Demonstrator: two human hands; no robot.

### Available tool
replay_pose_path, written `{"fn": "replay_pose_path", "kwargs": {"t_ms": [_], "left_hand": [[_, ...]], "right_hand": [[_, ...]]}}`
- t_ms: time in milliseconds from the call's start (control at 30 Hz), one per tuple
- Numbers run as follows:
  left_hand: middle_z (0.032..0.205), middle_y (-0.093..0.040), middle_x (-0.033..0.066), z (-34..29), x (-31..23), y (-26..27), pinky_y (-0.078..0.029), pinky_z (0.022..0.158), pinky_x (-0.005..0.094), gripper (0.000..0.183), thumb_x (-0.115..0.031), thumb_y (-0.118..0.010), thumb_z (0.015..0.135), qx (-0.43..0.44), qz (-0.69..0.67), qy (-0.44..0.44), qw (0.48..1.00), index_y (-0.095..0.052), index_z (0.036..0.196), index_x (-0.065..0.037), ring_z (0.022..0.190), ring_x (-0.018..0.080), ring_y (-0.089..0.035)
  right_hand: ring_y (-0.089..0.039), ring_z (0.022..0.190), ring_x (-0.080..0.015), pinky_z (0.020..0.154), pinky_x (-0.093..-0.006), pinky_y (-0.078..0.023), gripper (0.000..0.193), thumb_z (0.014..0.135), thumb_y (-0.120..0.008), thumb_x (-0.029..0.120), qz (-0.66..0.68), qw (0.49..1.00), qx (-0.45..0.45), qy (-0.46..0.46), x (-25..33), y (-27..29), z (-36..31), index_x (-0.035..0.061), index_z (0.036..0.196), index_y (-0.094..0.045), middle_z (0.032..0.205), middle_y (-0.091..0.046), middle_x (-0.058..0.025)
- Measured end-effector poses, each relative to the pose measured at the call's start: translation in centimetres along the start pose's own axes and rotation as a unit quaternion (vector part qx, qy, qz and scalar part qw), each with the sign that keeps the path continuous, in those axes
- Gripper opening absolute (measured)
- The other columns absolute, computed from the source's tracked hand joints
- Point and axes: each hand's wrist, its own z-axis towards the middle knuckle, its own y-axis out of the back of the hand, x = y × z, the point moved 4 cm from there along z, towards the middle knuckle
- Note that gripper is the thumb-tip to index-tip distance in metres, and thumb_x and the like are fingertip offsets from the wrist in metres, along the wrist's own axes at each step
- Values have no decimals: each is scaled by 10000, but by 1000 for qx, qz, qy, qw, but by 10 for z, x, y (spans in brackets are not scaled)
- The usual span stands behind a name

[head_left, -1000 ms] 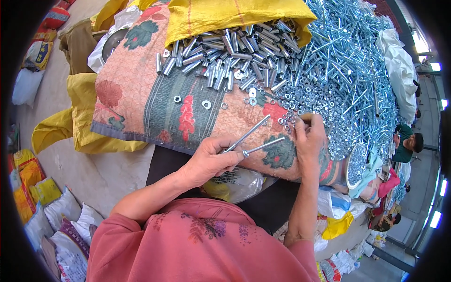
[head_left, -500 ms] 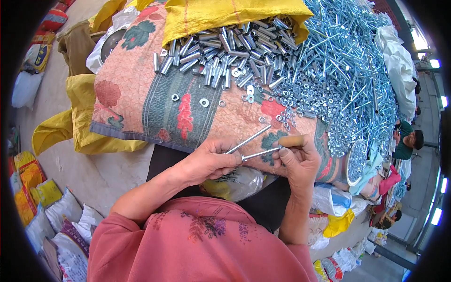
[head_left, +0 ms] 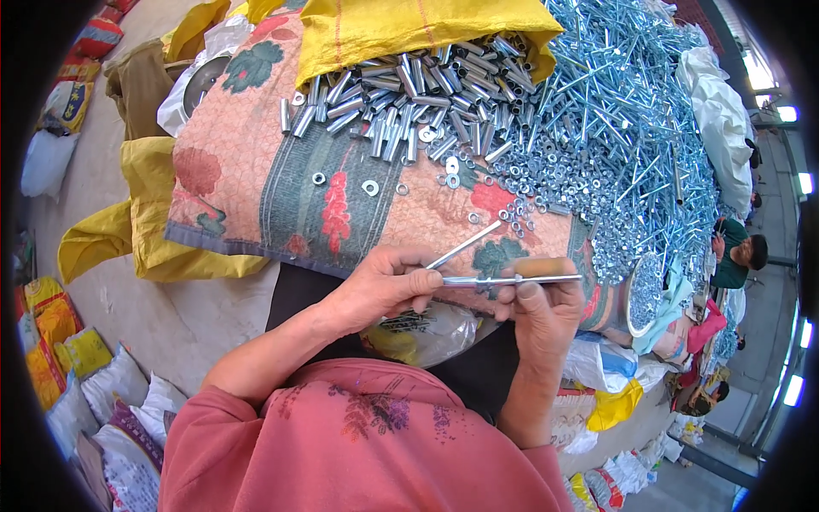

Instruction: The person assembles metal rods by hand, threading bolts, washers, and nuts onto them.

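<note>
My left hand (head_left: pixel 388 290) is closed on two thin metal bolts. One bolt (head_left: pixel 465 245) slants up and away to the right. The other bolt (head_left: pixel 559 278) lies almost level across to my right hand (head_left: pixel 546 311), whose thumb and fingers close round it, its far end sticking out past them. What looks like a shiny sleeve or nut (head_left: pixel 465 282) sits on it between the hands; blur hides which. A tan cover (head_left: pixel 539 268) is on a right finger. Beyond my hands, short metal tubes (head_left: pixel 401 107), washers (head_left: pixel 369 188) and nuts (head_left: pixel 546 175) lie on a flowered quilt (head_left: pixel 230 171).
A large heap of long bolts (head_left: pixel 631 94) rises at the far right. A yellow sack (head_left: pixel 418 30) spills the tubes. A white-rimmed bowl (head_left: pixel 636 311) of small parts stands on the right. Full sacks (head_left: pixel 128 435) line the left floor. Another person (head_left: pixel 738 256) is at far right.
The level bolt now runs through my right fingers and juts out to the right; before, it ended at them. The slanted bolt shifted slightly right.
</note>
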Motion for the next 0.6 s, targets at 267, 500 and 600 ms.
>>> {"fn": "replay_pose_path", "kwargs": {"t_ms": [267, 500, 600], "left_hand": [[577, -491, -30, 4, 8, -9, -271, 404, 174, 245, -282, -615, 854, -32, 59, -48, 997, -584, 904, -44, 476, 20, -402], [592, -466, -44, 5, 24, -9, -330, 489, 208, 230, -252, -609, 859, 3, -30, 4, 1000, -598, 872, -22, 551, 36, -414], [620, -489, -48, 1, 20, -8, -347, 512, 210, 220, -246, -632, 842, -49, -10, 3, 999, -617, 863, -27, 579, 37, -429]], "right_hand": [[-571, 740, -97, 616, -204, -456, 145, 858, -576, 38, -78, 996, 34, -33, -31, 3, -2, -33, 983, -559, 820, -580, -57], [-571, 751, -80, 626, -201, -451, 177, 855, -599, 80, -53, 995, 56, -61, -35, 3, -3, -16, 997, -553, 819, -595, -32], [-578, 740, -90, 601, -205, -459, 194, 861, -594, 94, -71, 994, 44, -73, -35, -1, -3, -18, 1012, -547, 816, -604, -48]]}}
